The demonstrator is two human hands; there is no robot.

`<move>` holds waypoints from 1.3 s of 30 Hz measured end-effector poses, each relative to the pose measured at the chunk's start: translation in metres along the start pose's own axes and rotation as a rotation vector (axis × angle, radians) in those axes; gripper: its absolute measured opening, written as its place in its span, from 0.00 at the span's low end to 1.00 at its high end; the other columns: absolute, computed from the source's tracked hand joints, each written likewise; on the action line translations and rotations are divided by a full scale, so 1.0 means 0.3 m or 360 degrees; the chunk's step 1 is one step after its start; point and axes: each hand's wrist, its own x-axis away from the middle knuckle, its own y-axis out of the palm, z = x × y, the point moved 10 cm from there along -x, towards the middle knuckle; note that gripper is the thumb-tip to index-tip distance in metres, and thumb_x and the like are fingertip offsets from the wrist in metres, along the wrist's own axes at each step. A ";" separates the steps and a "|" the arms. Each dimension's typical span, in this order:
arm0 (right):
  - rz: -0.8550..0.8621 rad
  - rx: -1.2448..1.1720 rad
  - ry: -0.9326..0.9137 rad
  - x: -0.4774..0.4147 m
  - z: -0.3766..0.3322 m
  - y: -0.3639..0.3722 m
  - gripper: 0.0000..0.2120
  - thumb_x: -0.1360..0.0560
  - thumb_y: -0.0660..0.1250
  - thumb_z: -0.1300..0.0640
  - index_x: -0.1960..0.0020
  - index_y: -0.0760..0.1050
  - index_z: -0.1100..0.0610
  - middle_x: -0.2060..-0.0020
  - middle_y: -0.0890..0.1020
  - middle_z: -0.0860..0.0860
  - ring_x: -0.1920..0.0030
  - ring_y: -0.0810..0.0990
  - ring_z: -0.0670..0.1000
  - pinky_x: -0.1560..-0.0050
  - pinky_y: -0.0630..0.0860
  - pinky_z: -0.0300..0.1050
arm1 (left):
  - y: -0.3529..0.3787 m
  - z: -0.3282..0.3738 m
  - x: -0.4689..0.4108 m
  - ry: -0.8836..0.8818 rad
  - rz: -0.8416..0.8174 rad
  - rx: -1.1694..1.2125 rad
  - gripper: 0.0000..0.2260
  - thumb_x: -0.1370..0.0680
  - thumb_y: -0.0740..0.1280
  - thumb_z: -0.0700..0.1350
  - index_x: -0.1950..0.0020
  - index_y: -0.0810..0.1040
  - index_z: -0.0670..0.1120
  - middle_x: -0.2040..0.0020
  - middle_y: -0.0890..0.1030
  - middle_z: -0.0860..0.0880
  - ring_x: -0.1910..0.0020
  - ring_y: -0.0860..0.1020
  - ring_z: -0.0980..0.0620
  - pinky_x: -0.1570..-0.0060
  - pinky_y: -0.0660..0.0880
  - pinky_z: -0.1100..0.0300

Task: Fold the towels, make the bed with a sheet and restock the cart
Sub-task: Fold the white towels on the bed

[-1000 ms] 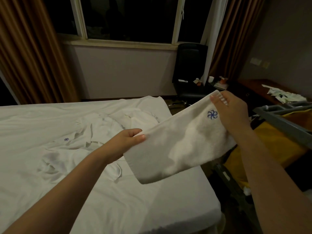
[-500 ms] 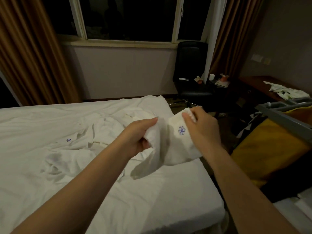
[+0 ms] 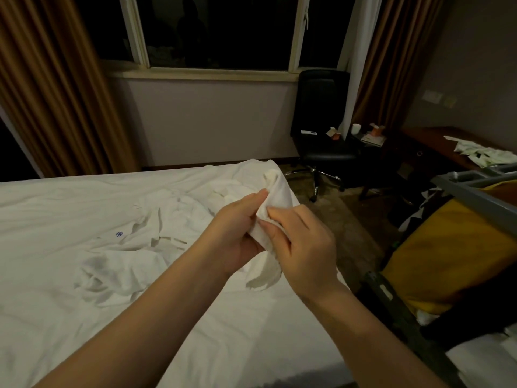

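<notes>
**Both hands pinch one small white towel above the bed's corner**

Both hands grasp the same cloth. The left hand [image 3: 237, 233] has its thumb and curled fingers closed on the bunched top of the white towel [image 3: 265, 271]. The right hand [image 3: 305, 247] faces it, touching it knuckle to knuckle, and pinches the same fold between thumb and forefinger. Both forearms reach forward from the lower edge of the view, and the backs of both hands face the camera. The towel's loose end hangs below the hands, over the right side of the bed [image 3: 84, 317].

One mark can be made out: a small blue pinwheel emblem [image 3: 119, 234] on the crumpled white linen [image 3: 156, 228] heaped on the bed to the left of the hands. No letters can be read anywhere.

By count: two hands, one held towel, one emblem. One black office chair [image 3: 321, 121] stands under the window, and one dark desk [image 3: 436, 144] with scattered white papers stands at the right. One cart [image 3: 475, 189] with a grey frame and a yellow bag stands beside the bed, and two brown curtains flank the window.
</notes>
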 end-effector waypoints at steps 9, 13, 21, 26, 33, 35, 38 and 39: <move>-0.0243 -0.0469 0.0240 0.008 0.026 0.050 0.10 0.19 0.56 0.47 0.47 0.72 0.51 0.56 0.81 0.48 0.54 0.77 0.43 0.52 0.75 0.36 | -0.009 0.101 -0.008 0.0262 -0.0197 -0.0655 0.07 0.26 0.68 0.42 0.50 0.76 0.42 0.60 0.79 0.45 0.62 0.78 0.50 0.61 0.78 0.59; -0.0491 -0.0570 0.0548 -0.033 0.148 0.056 0.06 0.22 0.61 0.53 0.45 0.71 0.48 0.49 0.74 0.42 0.48 0.73 0.36 0.48 0.69 0.24 | -0.050 0.161 -0.023 0.0449 -0.0164 -0.0971 0.06 0.27 0.68 0.35 0.54 0.80 0.44 0.58 0.79 0.44 0.58 0.76 0.46 0.58 0.73 0.54; -0.0938 -0.0107 0.0346 -0.078 0.281 0.100 0.11 0.31 0.73 0.45 0.53 0.74 0.42 0.41 0.67 0.37 0.40 0.60 0.36 0.44 0.57 0.28 | -0.112 0.233 -0.020 0.0600 -0.0045 -0.1475 0.13 0.25 0.67 0.36 0.60 0.83 0.54 0.56 0.83 0.51 0.58 0.80 0.56 0.54 0.78 0.62; -0.0993 -0.0365 0.0384 -0.066 0.267 0.140 0.19 0.34 0.75 0.45 0.51 0.66 0.39 0.47 0.68 0.31 0.43 0.68 0.33 0.47 0.66 0.22 | -0.143 0.259 -0.016 0.0601 -0.0015 -0.1431 0.11 0.23 0.65 0.38 0.58 0.81 0.54 0.58 0.82 0.56 0.57 0.80 0.57 0.58 0.77 0.66; -0.0913 -0.0643 0.0277 -0.100 0.221 0.141 0.14 0.31 0.73 0.47 0.49 0.71 0.45 0.47 0.75 0.36 0.44 0.76 0.41 0.45 0.74 0.29 | -0.190 0.270 -0.023 0.0533 -0.0068 -0.1225 0.13 0.22 0.63 0.36 0.59 0.81 0.50 0.61 0.82 0.57 0.58 0.81 0.56 0.55 0.79 0.62; -0.0954 -0.0587 0.0175 -0.110 0.199 0.150 0.11 0.31 0.72 0.47 0.52 0.75 0.47 0.47 0.74 0.37 0.43 0.73 0.34 0.44 0.71 0.27 | -0.191 0.266 -0.026 0.0508 -0.0100 -0.1195 0.13 0.22 0.62 0.35 0.59 0.81 0.49 0.61 0.82 0.57 0.59 0.80 0.56 0.55 0.79 0.60; -0.1078 -0.0435 0.0124 -0.130 0.180 0.169 0.15 0.33 0.68 0.42 0.58 0.80 0.54 0.53 0.78 0.41 0.51 0.77 0.40 0.50 0.76 0.30 | -0.180 0.254 -0.026 0.0466 -0.0204 -0.1155 0.13 0.23 0.65 0.36 0.61 0.83 0.50 0.59 0.82 0.53 0.58 0.80 0.53 0.54 0.78 0.58; -0.1101 -0.0385 0.0114 -0.138 0.174 0.175 0.18 0.33 0.67 0.41 0.60 0.80 0.56 0.56 0.80 0.44 0.54 0.79 0.44 0.54 0.79 0.35 | -0.177 0.252 -0.027 0.0462 -0.0220 -0.1135 0.12 0.23 0.65 0.37 0.60 0.83 0.51 0.58 0.82 0.51 0.58 0.80 0.52 0.54 0.78 0.57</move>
